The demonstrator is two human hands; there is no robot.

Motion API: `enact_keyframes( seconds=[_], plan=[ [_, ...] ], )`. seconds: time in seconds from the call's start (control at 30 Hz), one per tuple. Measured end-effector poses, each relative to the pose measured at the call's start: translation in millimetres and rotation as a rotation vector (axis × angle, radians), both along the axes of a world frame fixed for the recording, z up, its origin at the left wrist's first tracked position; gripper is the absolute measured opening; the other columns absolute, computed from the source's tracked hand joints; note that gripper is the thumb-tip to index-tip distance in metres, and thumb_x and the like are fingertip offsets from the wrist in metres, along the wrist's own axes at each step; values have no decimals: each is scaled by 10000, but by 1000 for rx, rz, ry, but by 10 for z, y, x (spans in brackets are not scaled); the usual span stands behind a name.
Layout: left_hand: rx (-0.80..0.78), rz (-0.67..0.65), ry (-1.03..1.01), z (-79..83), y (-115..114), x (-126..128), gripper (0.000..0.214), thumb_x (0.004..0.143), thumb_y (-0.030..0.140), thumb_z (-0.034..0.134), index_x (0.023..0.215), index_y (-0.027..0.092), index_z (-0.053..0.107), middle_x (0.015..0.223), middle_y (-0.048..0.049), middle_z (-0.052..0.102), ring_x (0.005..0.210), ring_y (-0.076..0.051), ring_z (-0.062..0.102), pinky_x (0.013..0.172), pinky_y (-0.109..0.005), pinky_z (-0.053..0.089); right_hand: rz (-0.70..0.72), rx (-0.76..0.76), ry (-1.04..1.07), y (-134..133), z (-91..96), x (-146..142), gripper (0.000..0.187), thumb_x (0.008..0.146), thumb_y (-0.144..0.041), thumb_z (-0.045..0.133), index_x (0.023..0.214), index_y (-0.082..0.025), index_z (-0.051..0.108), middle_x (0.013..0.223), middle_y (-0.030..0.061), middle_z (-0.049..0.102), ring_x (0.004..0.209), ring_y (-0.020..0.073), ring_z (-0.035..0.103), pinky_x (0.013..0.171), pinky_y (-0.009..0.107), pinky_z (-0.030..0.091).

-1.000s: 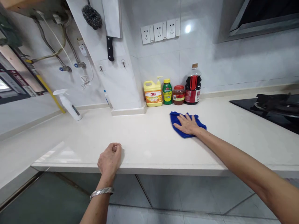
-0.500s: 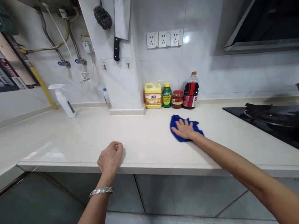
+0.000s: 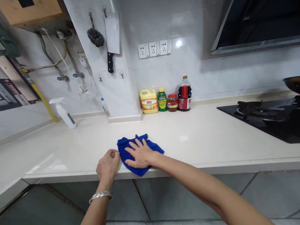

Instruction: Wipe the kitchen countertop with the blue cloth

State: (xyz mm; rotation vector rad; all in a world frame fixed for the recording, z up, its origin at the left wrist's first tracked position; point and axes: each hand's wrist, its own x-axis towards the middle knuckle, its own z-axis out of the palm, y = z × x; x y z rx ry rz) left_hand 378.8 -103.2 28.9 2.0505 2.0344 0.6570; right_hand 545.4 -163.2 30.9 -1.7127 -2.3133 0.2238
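Note:
A blue cloth (image 3: 126,147) lies on the pale countertop (image 3: 199,137) close to its front edge. My right hand (image 3: 140,153) presses flat on the cloth with fingers spread. My left hand (image 3: 108,165) rests as a loose fist on the counter's front edge, just left of the cloth and touching it or nearly so. Nothing shows inside the left fist. A silver bangle (image 3: 100,195) circles my left wrist.
At the back wall stand a yellow dish-soap jug (image 3: 148,102), a green bottle (image 3: 161,100), a red-lidded jar (image 3: 172,102) and a dark sauce bottle (image 3: 184,93). A white spray bottle (image 3: 62,112) stands at left. A black gas hob (image 3: 262,116) sits at right. A cleaver (image 3: 112,37) hangs above.
My right hand has slid the blue cloth from the middle of the counter leftward and toward me, up to the front edge beside my left hand. The left hand stayed put.

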Motion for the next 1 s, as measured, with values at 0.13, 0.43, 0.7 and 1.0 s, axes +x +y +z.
enact_keyframes(
  seconds=[0.13, 0.43, 0.7, 1.0],
  plan=[
    [-14, 9, 3, 2, 18, -7, 394, 879, 473, 346, 1013, 315, 681, 902, -112, 698, 874, -344, 635, 711, -389, 430, -30, -32, 0, -418, -35, 757, 766, 960, -698, 323, 1585, -255, 302, 1677, 99, 165, 1533, 382, 58, 1215, 630, 38],
    [-50, 5, 46, 40, -12, 17, 413, 879, 473, 341, 1047, 316, 684, 941, -120, 708, 933, -362, 650, 743, -408, 452, -670, -6, -178, -1179, -272, 2514, 739, 957, -679, 230, 1571, -280, 333, 1655, 85, 260, 1494, 391, 231, 1174, 632, 214],
    [-42, -246, 199, 93, 155, -46, 353, 836, 423, 431, 1102, 295, 625, 959, -58, 731, 911, -346, 662, 789, -430, 440, -1005, -95, -350, -880, -194, 2946, 667, 947, -622, 304, 1371, -155, 520, 1371, 230, 537, 1241, 436, 502, 1037, 632, 302],
    [-61, -295, 147, 64, 242, -91, 324, 865, 441, 406, 1047, 302, 635, 830, -7, 683, 851, -252, 637, 702, -323, 376, -1012, -137, -291, -113, -136, 2866, 682, 976, -589, 273, 1447, -126, 445, 1480, 284, 404, 1356, 446, 390, 1061, 638, 273]
  ],
)
